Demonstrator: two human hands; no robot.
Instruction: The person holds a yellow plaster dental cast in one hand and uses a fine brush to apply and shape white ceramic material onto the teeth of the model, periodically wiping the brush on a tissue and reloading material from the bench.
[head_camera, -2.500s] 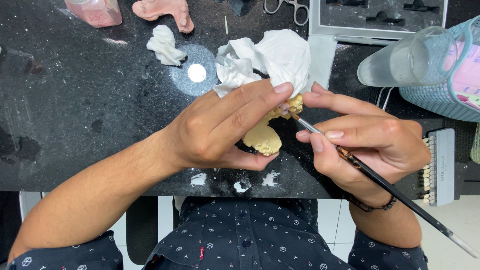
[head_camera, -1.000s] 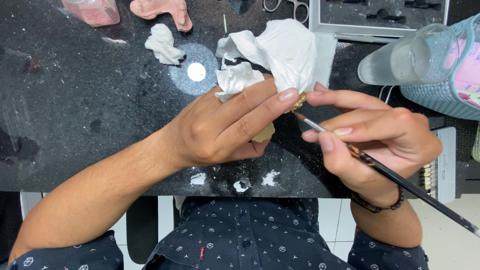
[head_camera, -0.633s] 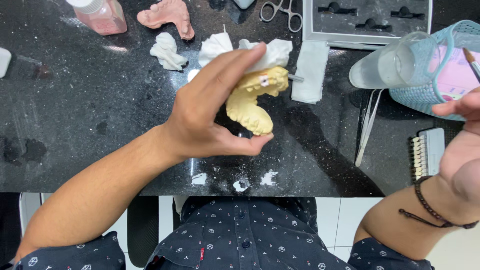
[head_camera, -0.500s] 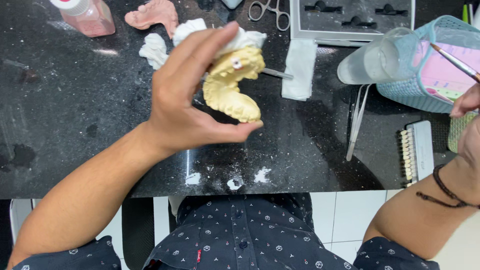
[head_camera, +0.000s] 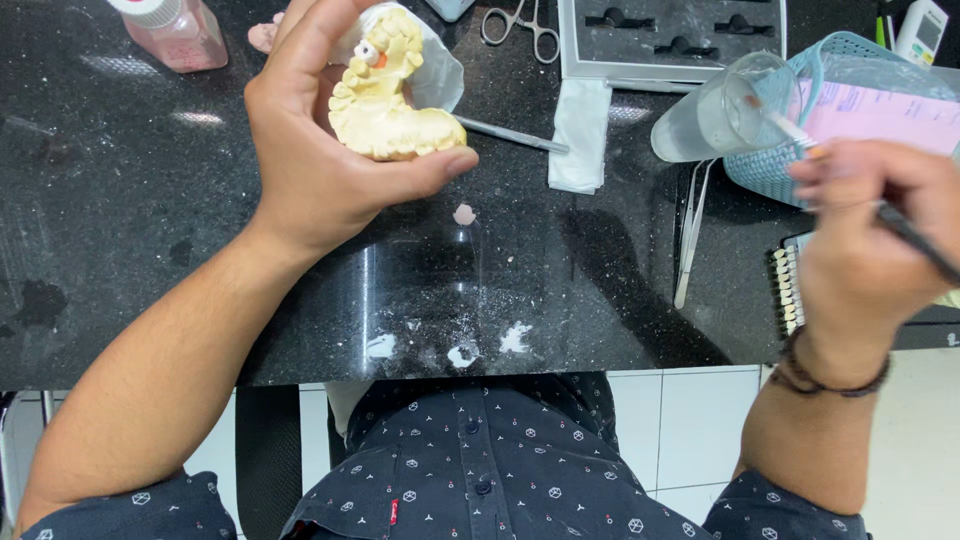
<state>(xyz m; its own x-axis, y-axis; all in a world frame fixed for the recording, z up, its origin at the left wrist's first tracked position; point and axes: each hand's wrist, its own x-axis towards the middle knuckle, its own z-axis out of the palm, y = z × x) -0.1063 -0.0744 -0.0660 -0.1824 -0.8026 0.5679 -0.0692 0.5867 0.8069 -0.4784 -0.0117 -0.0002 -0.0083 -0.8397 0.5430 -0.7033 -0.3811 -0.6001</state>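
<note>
Here, left hand (head_camera: 320, 150) holding dental cast (head_camera: 385, 100), counter edge (head_camera: 560, 372) near.

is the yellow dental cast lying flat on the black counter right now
No, the left hand holds the yellow dental cast up off the black counter, pinched between thumb and fingers.

Dental cast (head_camera: 385, 105) in L hand (head_camera: 320, 150)

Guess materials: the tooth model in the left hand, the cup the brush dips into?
Tooth model: looks like cast dental stone or plaster, pale yellow, matte, chalky; white crumbs lie on the counter. Cup: clear, see-through walls, probably plastic or glass; can't tell which.
</note>
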